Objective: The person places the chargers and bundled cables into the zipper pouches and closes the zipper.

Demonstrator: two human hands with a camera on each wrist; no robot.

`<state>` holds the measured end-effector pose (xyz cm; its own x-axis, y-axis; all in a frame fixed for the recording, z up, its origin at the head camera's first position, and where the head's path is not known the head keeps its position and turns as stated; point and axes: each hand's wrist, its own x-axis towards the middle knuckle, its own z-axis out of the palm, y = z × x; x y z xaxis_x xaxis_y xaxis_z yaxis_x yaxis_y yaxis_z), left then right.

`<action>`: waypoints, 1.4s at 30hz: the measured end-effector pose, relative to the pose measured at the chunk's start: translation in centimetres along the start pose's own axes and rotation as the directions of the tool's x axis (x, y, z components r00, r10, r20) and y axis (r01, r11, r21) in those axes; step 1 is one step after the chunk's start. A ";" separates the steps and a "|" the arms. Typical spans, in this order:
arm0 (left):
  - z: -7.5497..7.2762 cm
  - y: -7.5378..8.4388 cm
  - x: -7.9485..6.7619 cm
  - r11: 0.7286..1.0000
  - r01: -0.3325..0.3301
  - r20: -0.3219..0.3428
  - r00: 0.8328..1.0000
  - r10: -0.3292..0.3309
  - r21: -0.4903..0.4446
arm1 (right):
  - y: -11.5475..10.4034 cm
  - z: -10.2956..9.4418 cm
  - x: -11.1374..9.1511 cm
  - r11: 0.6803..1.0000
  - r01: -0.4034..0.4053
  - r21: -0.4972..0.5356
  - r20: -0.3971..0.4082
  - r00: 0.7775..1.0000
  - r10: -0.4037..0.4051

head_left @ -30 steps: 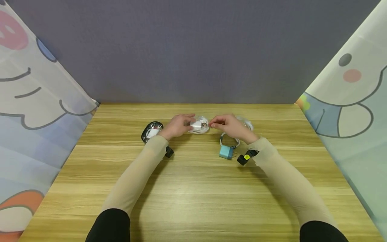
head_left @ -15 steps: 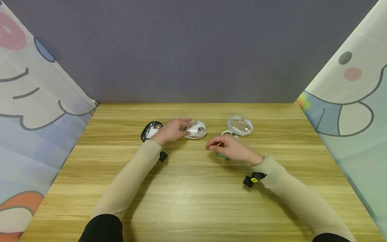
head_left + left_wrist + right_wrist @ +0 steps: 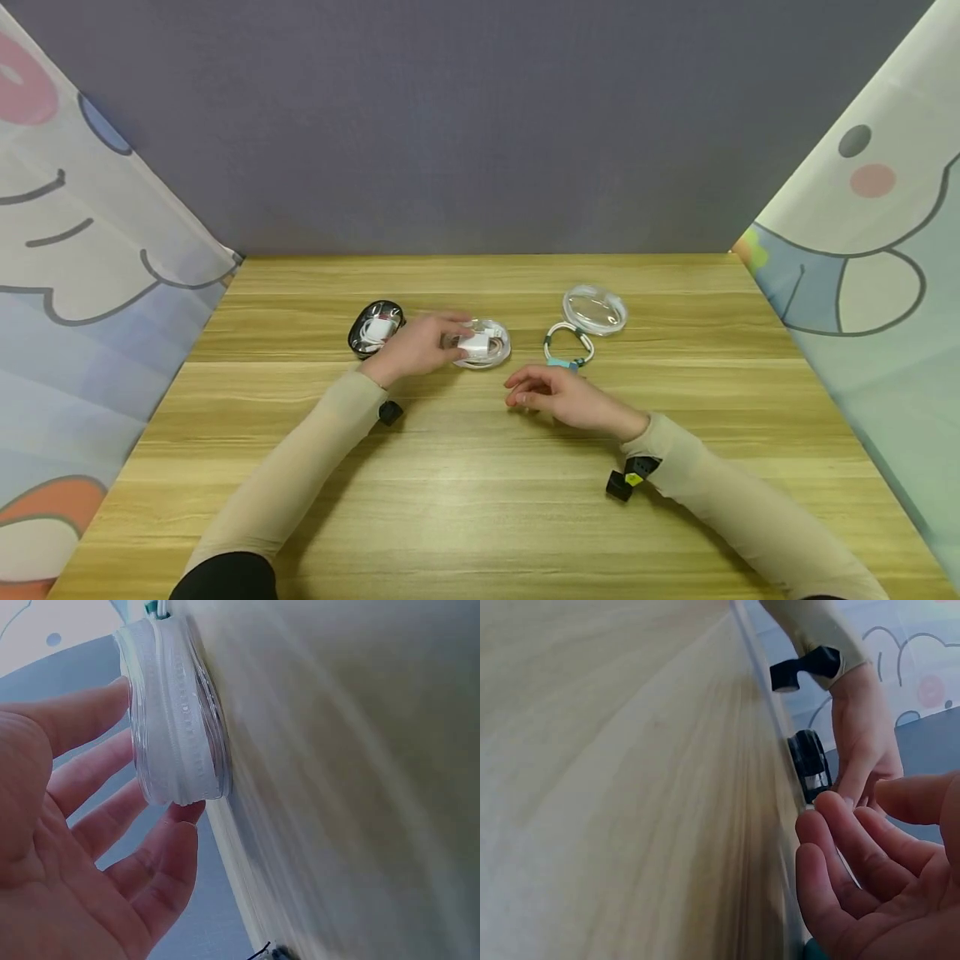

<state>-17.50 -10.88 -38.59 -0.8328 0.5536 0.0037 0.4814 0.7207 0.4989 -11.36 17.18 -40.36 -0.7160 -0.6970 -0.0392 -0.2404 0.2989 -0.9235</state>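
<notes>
My left hand (image 3: 416, 346) grips the side of a round clear zip case (image 3: 501, 354) on the table. Through its top a white charger plug (image 3: 472, 345) and a coiled cable show. In the left wrist view the thumb lies on one face of the case (image 3: 176, 712) and the fingers curl round its edge. My right hand (image 3: 566, 396) hovers low, right of the case, with fingers loosely bent and nothing in them. It partly hides a light-blue charger plug (image 3: 562, 364), beside which lies a white cable coil (image 3: 548, 343) with dark ties.
A second clear round case (image 3: 596, 310) lies behind the cable coil. Left of my left hand sits a black case (image 3: 356, 333) with a clear top and a white charger in it. A grey panel (image 3: 480, 125) stands along the table's back edge.
My left hand has drawn the clear zip case toward me and slightly left. My right hand has left the case's right side and moved nearer to me, passing over the blue plug.
</notes>
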 end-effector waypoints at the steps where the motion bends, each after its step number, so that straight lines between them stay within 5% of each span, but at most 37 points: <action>1: 0.1 0.1 -0.3 1.000 -0.009 -0.003 1.000 0.009 0.000 | 0.1 0.0 0.0 1.000 0.005 -0.012 -0.005 1.000 -0.005; 14: 0.9 0.8 -2.8 0.993 -0.114 -0.032 0.993 0.113 -0.026 | 0.7 -0.1 0.3 0.997 0.003 -0.082 -0.078 0.997 -0.010; 42: 1.6 1.0 -4.9 0.987 -0.153 -0.013 0.988 0.152 -0.057 | 0.5 0.6 1.4 0.986 -0.018 -0.164 -0.177 0.984 -0.011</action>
<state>-12.49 -12.18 -39.48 -0.7532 0.6515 0.0910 0.5865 0.6024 0.5414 -12.07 16.02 -41.04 -0.8181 -0.5738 0.0394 -0.3317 0.4148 -0.8473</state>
